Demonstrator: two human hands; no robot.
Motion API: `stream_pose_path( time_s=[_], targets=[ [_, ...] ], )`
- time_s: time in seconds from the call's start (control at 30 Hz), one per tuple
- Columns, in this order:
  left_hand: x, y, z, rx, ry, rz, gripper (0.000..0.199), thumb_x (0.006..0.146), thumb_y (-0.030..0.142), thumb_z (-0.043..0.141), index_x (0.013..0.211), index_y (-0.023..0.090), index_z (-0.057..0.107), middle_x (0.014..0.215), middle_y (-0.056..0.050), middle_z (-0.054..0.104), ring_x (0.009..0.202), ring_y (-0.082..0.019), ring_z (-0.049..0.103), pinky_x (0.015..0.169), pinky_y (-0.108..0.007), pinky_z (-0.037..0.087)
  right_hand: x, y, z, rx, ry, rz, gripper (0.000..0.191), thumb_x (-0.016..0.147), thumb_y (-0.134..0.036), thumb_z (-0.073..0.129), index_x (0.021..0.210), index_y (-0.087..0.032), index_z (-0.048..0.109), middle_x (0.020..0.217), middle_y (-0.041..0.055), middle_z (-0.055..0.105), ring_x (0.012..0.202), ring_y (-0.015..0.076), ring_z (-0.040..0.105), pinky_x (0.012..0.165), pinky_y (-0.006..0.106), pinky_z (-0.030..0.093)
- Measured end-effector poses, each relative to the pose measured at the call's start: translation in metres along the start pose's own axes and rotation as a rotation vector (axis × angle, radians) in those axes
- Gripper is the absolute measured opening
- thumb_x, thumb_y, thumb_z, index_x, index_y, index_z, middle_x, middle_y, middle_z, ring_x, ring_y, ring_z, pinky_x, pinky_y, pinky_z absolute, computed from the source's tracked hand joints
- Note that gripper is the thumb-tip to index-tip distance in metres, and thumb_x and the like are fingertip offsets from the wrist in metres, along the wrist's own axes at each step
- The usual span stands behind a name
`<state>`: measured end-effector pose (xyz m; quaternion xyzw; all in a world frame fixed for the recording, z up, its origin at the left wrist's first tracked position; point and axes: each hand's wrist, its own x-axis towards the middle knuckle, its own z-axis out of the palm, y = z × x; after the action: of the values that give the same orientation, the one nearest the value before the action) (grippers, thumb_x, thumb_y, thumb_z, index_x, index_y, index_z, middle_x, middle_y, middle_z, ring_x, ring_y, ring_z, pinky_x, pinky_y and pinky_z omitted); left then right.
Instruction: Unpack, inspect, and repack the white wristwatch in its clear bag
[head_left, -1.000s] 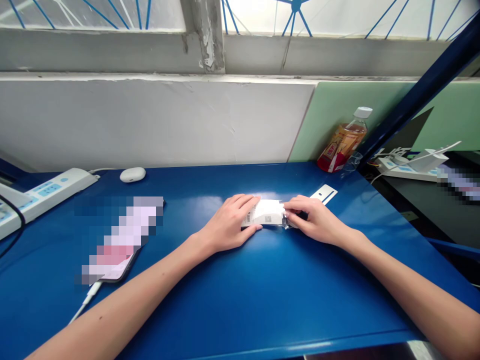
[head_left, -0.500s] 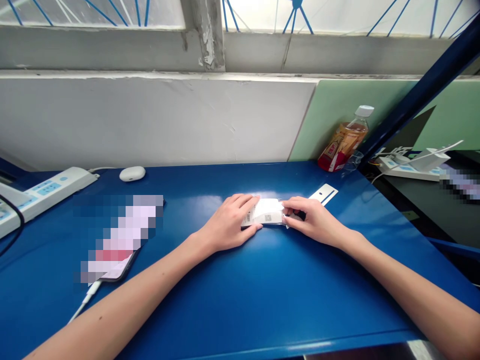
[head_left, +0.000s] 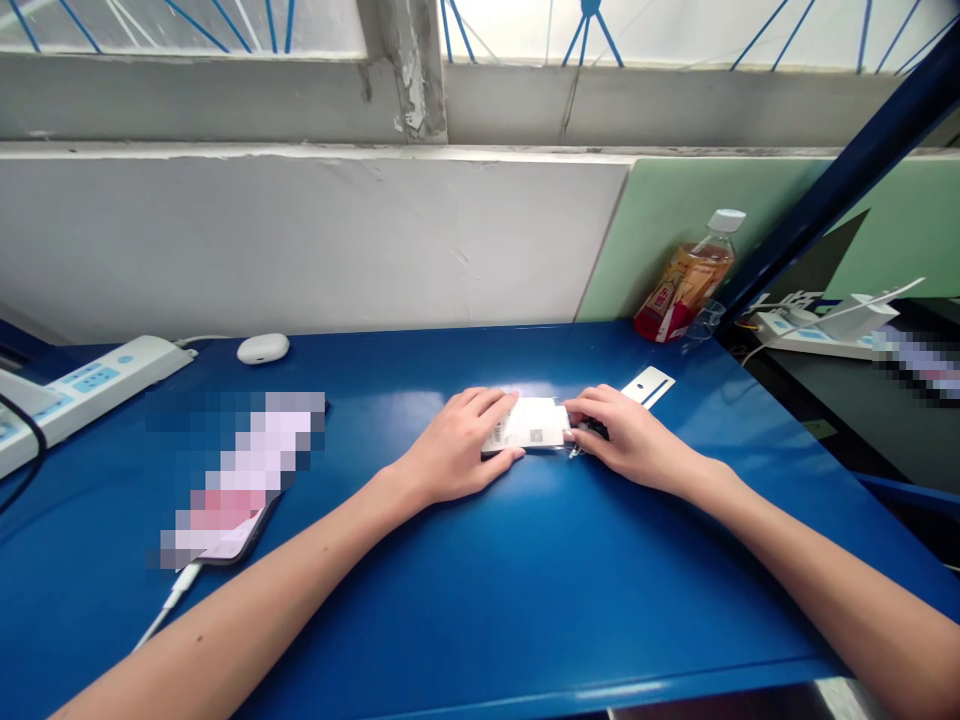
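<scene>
A small white packet (head_left: 536, 422) with a printed square code and a clear plastic edge lies on the blue table. My left hand (head_left: 461, 440) grips its left end, thumb along the near side and fingers over the far side. At the packet's right end, the fingers and thumb of my right hand (head_left: 619, 435) are closed on the white edge. Some of that end is covered by my fingers, with something dark partly visible beneath them. Just behind my right hand lies a flat white piece (head_left: 646, 386) with a dark slot.
A charging phone (head_left: 247, 490), partly blurred out, lies at left near a white earbud case (head_left: 263, 349) and a power strip (head_left: 112, 385). A drink bottle (head_left: 686, 285) leans at the back right beside a blue post (head_left: 832, 185). The table's front edge (head_left: 600, 693) runs below my arms.
The packet's top looks flatter, and more white shows at its right end by my right fingers. My left hand keeps its place. The whole view has shifted very slightly.
</scene>
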<state>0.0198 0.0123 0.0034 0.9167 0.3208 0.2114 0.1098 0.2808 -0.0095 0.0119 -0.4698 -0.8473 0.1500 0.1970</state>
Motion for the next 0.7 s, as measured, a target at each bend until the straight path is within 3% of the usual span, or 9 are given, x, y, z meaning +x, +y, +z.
stream_pose_path(
  time_s=[0.47,0.7],
  targets=[
    [-0.0004,0.0005,-0.0005,0.002,-0.008,-0.006,0.056,0.09,0.035,0.061,0.139,0.012,0.048,0.137,-0.018,0.055,0.126,-0.033,0.049,0.106,-0.05,0.043,-0.0004,-0.0011,-0.0039,0.016,-0.022,0.007,0.019,0.091,-0.027,0.059,0.107,-0.019,0.065,0.098,0.01,0.067,0.091,0.0255,0.06,0.078,0.039,0.049],
    [0.0008,0.0008,-0.0005,-0.007,0.001,-0.007,0.056,0.088,0.034,0.064,0.138,0.013,0.049,0.134,-0.017,0.057,0.124,-0.032,0.051,0.105,-0.05,0.043,-0.0007,-0.0022,0.0014,-0.111,-0.029,0.005,0.013,0.091,-0.027,0.058,0.101,-0.018,0.06,0.092,0.0098,0.064,0.086,0.0261,0.056,0.076,0.04,0.047]
  ],
)
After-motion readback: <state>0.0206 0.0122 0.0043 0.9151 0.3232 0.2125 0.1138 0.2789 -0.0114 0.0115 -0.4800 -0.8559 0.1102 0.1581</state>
